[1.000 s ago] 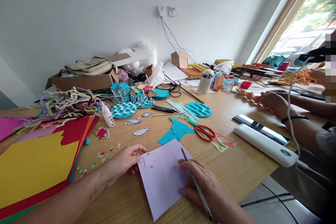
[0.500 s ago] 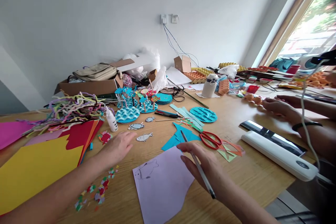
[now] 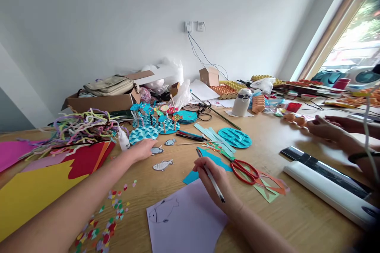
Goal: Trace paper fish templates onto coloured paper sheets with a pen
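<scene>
My left hand (image 3: pixel 145 148) reaches across the table, its fingers drawn together on the left end of a grey-blue paper fish (image 3: pixel 157 150), which lies flat; the fingertips are partly hidden. In my right hand (image 3: pixel 216 182) is a pen (image 3: pixel 214 182), its tip pointing up and away from the paper. Beneath that hand lies a purple sheet (image 3: pixel 184 225) with a fish outline (image 3: pixel 164 210) drawn at its upper left. Two more cut-out fish rest nearby: a striped one (image 3: pixel 163 165) and a smaller one (image 3: pixel 170 142).
Red scissors (image 3: pixel 245 172) lie on paper scraps at right, beside blue paper (image 3: pixel 218 161). A glue bottle (image 3: pixel 122 139), pipe cleaners (image 3: pixel 86 128) and coloured sheets (image 3: pixel 38 193) are at left. Confetti (image 3: pixel 103 225) is scattered near my left forearm. Another person's hands (image 3: pixel 326 130) work at far right.
My left hand has moved forward onto the grey-blue fish. My right hand has drawn its fingers off the purple sheet's top edge, still holding the pen. The view has tilted slightly.
</scene>
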A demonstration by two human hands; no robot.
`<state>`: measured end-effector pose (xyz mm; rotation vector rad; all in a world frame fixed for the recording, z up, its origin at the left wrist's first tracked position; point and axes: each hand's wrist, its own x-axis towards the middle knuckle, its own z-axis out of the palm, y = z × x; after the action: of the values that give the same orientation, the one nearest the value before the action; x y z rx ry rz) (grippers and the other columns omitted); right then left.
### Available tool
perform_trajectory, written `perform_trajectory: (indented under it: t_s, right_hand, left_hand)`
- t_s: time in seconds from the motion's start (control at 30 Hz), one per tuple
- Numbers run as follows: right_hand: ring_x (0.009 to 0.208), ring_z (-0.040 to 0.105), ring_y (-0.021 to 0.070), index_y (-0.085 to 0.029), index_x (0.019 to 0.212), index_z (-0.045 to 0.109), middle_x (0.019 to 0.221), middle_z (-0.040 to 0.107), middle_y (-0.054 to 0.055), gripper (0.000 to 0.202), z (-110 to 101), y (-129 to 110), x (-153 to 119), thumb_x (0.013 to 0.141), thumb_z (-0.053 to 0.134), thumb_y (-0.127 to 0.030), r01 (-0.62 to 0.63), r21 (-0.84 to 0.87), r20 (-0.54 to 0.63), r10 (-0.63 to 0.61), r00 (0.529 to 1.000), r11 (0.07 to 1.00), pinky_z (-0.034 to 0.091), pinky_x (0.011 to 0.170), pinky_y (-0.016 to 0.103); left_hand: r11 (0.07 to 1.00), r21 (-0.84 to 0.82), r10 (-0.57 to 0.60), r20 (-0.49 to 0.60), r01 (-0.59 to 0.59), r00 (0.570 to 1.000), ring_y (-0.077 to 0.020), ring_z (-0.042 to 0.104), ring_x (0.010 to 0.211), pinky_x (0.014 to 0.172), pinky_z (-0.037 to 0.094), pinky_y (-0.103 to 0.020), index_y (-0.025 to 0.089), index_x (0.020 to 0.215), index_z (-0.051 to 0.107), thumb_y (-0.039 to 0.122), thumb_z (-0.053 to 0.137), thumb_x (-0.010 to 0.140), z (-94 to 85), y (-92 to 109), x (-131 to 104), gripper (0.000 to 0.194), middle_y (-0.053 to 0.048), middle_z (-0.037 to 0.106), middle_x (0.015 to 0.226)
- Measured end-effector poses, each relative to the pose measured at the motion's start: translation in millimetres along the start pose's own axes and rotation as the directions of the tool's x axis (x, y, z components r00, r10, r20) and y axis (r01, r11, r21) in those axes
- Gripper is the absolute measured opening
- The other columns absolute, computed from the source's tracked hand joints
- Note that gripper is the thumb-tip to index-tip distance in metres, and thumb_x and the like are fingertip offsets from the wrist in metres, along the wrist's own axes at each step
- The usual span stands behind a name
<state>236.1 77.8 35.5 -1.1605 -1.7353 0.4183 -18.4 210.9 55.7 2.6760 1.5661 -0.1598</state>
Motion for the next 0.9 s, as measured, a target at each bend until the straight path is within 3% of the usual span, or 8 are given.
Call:
perform_trajectory:
  t_s: [0.17, 0.33, 0.67, 0.9]
  right_hand:
    - [0.058, 0.061, 0.0124, -0.018, 0.082, 0.055, 0.069, 0.067, 0.002, 0.013, 0, -9, 1, 0.085, 0.042, -0.018, 0.052, -0.004, 0.006, -0.052, 0.999, 0.999, 0.046, 0.055, 0.020]
    - [0.057, 0.061, 0.0124, -0.018, 0.080, 0.056, 0.067, 0.067, 0.002, 0.014, -2, -12, 2, 0.084, 0.043, -0.017, 0.049, -0.013, 0.017, -0.048, 0.999, 0.999, 0.046, 0.054, 0.020]
    - [0.059, 0.063, 0.0142, -0.019, 0.081, 0.055, 0.068, 0.068, 0.003, 0.013, -4, -8, 3, 0.084, 0.043, -0.018, 0.028, -0.010, 0.012, -0.028, 1.000, 1.000, 0.048, 0.056, 0.022]
    - [0.058, 0.062, 0.0135, -0.019, 0.080, 0.055, 0.067, 0.067, 0.002, 0.014, -4, -6, 4, 0.084, 0.042, -0.018, 0.040, -0.039, 0.021, -0.039, 0.999, 0.998, 0.047, 0.055, 0.022]
  left_hand:
    - [0.997, 0.040, 0.068, 0.074, -0.071, 0.995, -0.0223, 0.057, 0.100, 0.084, 0.049, -0.043, 0.017, 0.116, 0.054, 0.030, 0.055, 0.091, -8.7, 6, 2, 0.028, -0.009, 0.055, 0.118]
    - [0.994, 0.058, 0.086, 0.119, -0.094, 0.989, -0.0217, 0.058, 0.098, 0.083, 0.050, -0.042, 0.017, 0.114, 0.055, 0.030, 0.055, 0.091, -5.8, 11, 5, 0.027, -0.008, 0.056, 0.116]
    - [0.993, 0.018, 0.115, 0.138, -0.119, 0.984, -0.0217, 0.058, 0.098, 0.083, 0.050, -0.042, 0.017, 0.115, 0.054, 0.031, 0.054, 0.091, -6.1, 5, 12, 0.028, -0.009, 0.055, 0.117]
    - [0.996, -0.035, 0.079, 0.092, -0.076, 0.993, -0.0226, 0.057, 0.101, 0.085, 0.049, -0.044, 0.017, 0.116, 0.054, 0.030, 0.055, 0.091, -24.4, 5, 9, 0.029, -0.009, 0.055, 0.118]
